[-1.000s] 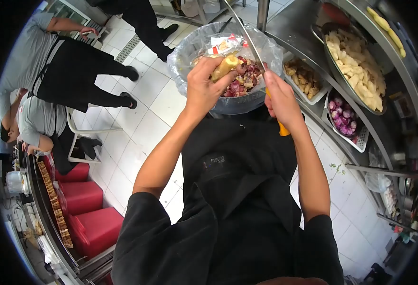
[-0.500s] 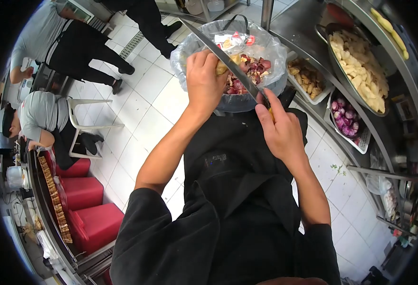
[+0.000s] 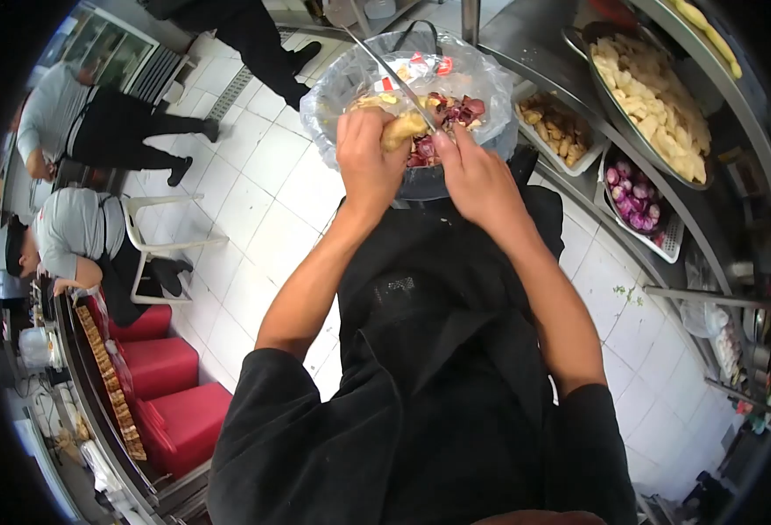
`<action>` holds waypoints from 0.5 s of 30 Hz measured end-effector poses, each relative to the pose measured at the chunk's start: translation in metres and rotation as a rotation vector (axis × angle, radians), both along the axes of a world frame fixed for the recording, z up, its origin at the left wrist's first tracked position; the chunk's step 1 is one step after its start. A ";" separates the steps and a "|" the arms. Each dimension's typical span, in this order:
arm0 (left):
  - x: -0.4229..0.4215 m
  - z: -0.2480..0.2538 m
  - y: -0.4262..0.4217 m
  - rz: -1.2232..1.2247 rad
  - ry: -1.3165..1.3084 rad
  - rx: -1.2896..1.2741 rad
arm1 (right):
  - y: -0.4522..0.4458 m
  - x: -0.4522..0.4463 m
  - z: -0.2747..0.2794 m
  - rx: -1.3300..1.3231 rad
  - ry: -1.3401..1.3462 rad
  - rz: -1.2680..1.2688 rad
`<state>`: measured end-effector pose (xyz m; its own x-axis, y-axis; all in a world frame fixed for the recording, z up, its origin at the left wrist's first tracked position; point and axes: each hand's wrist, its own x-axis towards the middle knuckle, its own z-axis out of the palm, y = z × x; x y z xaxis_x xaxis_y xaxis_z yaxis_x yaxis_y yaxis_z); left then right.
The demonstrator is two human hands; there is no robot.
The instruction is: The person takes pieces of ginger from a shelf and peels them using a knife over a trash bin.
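Observation:
My left hand (image 3: 370, 162) is closed around a knobbly yellow-brown piece of ginger (image 3: 401, 131). In my right hand (image 3: 483, 182) is a large knife (image 3: 387, 72), its long blade pointing up and to the left. The blade's lower part lies against the ginger or very close to it. Both hands are over a bin (image 3: 322, 109) lined with clear plastic. Inside it lie reddish-purple onion skins (image 3: 467, 111), pale peelings and a red-and-white wrapper (image 3: 416, 67).
To the right, a metal shelf holds a big pan of pale peeled pieces (image 3: 652, 105), a tray of unpeeled ginger (image 3: 556, 131) and a basket of purple onions (image 3: 635, 197). At left are co-workers (image 3: 75, 232), a white chair (image 3: 140, 206) and red bins (image 3: 184, 424).
My right hand has moved left and up with the knife, bringing the blade onto or close to the ginger. My view has shifted slightly. A co-worker at left has changed stance.

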<state>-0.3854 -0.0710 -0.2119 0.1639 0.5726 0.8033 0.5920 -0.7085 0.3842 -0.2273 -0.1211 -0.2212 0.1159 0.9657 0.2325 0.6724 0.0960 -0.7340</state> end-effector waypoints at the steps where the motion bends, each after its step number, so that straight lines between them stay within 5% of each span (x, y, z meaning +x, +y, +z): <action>1: 0.003 0.003 -0.002 -0.029 -0.032 -0.002 | 0.011 0.004 -0.017 0.028 -0.009 -0.009; 5: 0.003 0.013 -0.005 -0.036 -0.162 -0.084 | 0.009 0.013 0.006 -0.334 0.308 0.061; 15: -0.007 0.004 0.001 0.029 -0.099 -0.105 | -0.019 0.009 0.040 -0.173 0.328 0.094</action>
<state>-0.3920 -0.0703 -0.2076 0.0691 0.6578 0.7500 0.5668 -0.6446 0.5131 -0.2186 -0.1406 -0.1807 0.0663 0.9973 0.0305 0.3935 0.0019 -0.9193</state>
